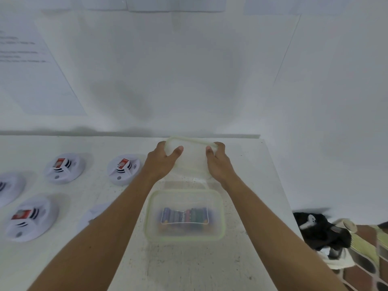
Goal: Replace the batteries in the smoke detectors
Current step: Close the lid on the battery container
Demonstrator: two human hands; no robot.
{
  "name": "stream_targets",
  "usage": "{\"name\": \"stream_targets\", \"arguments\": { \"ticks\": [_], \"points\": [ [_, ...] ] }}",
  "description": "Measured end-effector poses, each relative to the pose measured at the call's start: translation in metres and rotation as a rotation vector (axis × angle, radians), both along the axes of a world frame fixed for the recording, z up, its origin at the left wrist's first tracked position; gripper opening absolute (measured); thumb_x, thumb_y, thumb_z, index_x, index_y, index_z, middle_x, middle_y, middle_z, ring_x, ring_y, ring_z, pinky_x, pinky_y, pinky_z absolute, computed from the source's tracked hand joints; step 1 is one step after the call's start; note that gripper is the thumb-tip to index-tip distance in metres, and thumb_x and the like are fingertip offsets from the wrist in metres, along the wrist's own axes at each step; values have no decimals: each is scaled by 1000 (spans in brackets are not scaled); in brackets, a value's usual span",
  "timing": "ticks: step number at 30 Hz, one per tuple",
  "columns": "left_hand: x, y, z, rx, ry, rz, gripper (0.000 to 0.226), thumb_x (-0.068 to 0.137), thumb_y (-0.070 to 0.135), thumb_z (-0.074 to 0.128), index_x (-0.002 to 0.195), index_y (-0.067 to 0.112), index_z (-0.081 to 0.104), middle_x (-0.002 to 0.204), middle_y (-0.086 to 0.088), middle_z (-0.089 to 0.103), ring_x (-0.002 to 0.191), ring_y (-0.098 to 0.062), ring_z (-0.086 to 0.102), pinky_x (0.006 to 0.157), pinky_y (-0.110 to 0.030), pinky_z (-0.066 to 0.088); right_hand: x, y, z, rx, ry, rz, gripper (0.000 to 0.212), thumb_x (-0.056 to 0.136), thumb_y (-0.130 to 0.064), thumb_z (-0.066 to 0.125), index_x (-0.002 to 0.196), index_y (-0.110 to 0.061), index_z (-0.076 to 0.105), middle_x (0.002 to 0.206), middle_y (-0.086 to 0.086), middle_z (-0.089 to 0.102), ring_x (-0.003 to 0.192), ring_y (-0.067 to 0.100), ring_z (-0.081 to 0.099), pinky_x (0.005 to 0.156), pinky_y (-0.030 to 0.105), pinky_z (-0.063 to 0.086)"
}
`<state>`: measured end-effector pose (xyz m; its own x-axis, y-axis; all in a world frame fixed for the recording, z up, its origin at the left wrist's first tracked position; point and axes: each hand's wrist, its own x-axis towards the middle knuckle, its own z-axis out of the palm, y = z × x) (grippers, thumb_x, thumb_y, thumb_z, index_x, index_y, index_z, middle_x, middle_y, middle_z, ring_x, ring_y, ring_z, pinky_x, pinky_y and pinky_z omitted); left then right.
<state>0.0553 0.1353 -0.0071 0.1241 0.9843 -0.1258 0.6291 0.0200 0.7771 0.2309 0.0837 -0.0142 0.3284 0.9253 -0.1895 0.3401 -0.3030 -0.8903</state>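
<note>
A clear plastic container (151,217) with a pale green rim sits open on the white table, with a pack of several batteries (184,216) inside. Beyond it, my left hand (161,162) and my right hand (218,162) grip the two ends of the translucent lid (192,158), thumbs on top, fingers curled under the edges. The lid hovers near the table's back edge. Several white smoke detectors lie to the left: one (122,169) closest to my left hand, another (64,168) further left, one (29,218) in front.
A fourth detector (9,189) is cut off at the left edge. A small white piece (94,213) lies partly hidden by my left forearm. The white wall (189,70) rises behind the table. Off the table's right edge lie a black object (323,232) and patterned fabric (367,255).
</note>
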Motion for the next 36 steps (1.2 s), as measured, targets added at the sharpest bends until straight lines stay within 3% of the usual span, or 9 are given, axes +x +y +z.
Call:
{"name": "stream_targets", "arguments": {
  "ticks": [7, 12, 17, 18, 21, 23, 27, 33, 36],
  "points": [
    [0, -2, 2, 5, 12, -10, 71, 92, 63, 48, 146, 18, 37, 135, -6, 53, 105, -17, 44, 87, -29, 33, 0, 1, -1, 15, -14, 1, 48, 108, -42, 32, 150, -19, 27, 117, 5, 53, 110, 27, 55, 95, 38, 46],
    [-3, -8, 3, -16, -7, -26, 79, 92, 63, 46, 156, 28, 16, 154, -8, 36, 139, -28, 35, 106, -37, 30, 4, 0, 2, 8, -25, 50, 47, 109, -42, 32, 150, -20, 27, 115, 5, 54, 104, 23, 53, 89, 33, 42],
    [-7, -10, 7, 40, 112, -165, 72, 96, 59, 41, 155, 40, 4, 144, -12, 49, 108, -21, 51, 92, -29, 29, 14, 1, 6, -34, -31, 135, 50, 107, -47, 34, 151, -23, 28, 124, 4, 51, 109, 22, 51, 92, 33, 40],
    [-9, -9, 7, 45, 148, -193, 72, 96, 60, 41, 155, 39, 7, 145, -12, 46, 113, -22, 51, 94, -30, 30, 16, 1, 6, -37, -25, 150, 50, 107, -48, 35, 151, -24, 29, 129, 5, 52, 112, 22, 52, 95, 34, 41],
    [-15, -2, 6, 67, 230, -183, 79, 91, 60, 52, 155, 34, 14, 159, -8, 21, 144, -30, 25, 113, -43, 25, 21, 4, 8, -40, -16, 213, 52, 104, -54, 39, 151, -30, 33, 143, 3, 51, 127, 23, 51, 108, 39, 43],
    [-16, 0, 11, 130, 246, -203, 80, 90, 54, 60, 155, 30, 19, 163, -3, 13, 148, -28, 15, 118, -45, 20, 22, 6, 11, -43, -23, 252, 55, 103, -55, 42, 153, -33, 33, 153, 1, 45, 137, 22, 46, 116, 43, 38],
    [-13, 2, 18, 176, 246, -281, 75, 88, 54, 62, 150, 23, 34, 151, 0, 41, 139, -19, 37, 111, -32, 28, 24, 4, 12, 3, 78, 148, 57, 105, -46, 44, 157, -30, 27, 156, -1, 41, 141, 20, 41, 112, 35, 36],
    [6, -10, 14, 166, 447, -126, 97, 81, 80, 44, 151, 18, 22, 144, -13, 47, 130, -34, 46, 102, -46, 40, 13, -4, 4, 48, 198, -34, 49, 107, -35, 42, 152, -21, 30, 139, 2, 50, 115, 20, 53, 92, 31, 44],
    [11, -15, 12, 154, 491, -156, 92, 84, 80, 35, 150, 18, 24, 129, -13, 59, 118, -36, 55, 94, -45, 45, 6, -3, 2, 55, 226, -24, 50, 108, -34, 39, 154, -20, 25, 144, 7, 50, 118, 22, 54, 97, 35, 47]
  ]
}}
